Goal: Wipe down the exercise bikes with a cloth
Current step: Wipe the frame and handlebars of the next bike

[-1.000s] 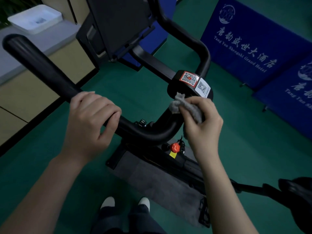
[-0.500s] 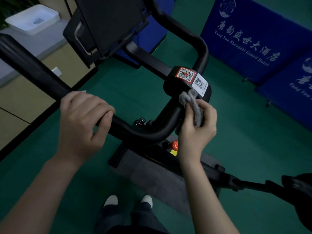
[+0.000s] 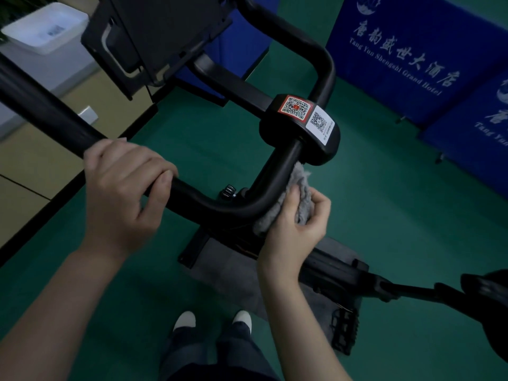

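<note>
Green floor (image 3: 384, 215), fuzzy cloth (image 3: 301, 186), tubular handlebar (image 3: 220, 209)

The left hand (image 3: 123, 188) grips the left arm of the black tubular handlebar (image 3: 214, 209). The right hand (image 3: 297, 229) holds a grey fluffy cloth (image 3: 301, 188) against its right bend, just before the black plastic hub (image 3: 321, 152).

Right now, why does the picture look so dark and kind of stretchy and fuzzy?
Head view: the room light is dim, so the black handlebar and green floor look murky, with no glare. The wide lens seems to stretch things near the edges. The white tray at top left is smeared by blur. The QR-code stickers and gray cloth are fairly sharp.
</note>
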Available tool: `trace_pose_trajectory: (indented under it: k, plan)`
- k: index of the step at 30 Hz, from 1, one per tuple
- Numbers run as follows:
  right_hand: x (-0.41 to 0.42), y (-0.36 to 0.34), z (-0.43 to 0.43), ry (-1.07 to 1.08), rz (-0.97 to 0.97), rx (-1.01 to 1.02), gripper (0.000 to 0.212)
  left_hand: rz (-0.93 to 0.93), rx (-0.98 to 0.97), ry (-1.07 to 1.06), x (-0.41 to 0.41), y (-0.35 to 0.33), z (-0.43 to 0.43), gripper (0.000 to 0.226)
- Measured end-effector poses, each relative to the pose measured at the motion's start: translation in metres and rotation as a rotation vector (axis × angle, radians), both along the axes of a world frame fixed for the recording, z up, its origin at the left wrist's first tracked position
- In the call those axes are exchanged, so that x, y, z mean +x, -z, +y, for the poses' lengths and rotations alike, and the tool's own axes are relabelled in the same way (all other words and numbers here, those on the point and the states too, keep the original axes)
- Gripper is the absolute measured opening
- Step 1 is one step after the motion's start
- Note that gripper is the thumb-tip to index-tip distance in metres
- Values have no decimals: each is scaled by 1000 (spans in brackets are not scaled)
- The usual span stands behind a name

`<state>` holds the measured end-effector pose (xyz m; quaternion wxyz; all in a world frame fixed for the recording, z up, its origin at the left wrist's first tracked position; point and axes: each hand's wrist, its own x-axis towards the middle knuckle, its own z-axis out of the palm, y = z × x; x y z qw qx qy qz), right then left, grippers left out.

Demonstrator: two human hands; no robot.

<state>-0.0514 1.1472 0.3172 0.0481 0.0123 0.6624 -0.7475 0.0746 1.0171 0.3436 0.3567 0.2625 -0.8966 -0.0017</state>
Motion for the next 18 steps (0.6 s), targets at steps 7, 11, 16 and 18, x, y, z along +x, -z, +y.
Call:
trace_pose_trajectory:
  k: [7,11,16,18]
  plan:
    - [28,6,17,-145,-201,-73,8,12,-6,-1,-1,1,0,36]
    - [25,6,22,-253,-372,-170,9,16,-9,-1,-1,1,-1,37]
    - [6,-8,49,-374,-211,-54,10,28,12,16,0,2,-1,39]
    - [-18,-25,54,-337,128,116,10,34,17,18,0,2,-1,38]
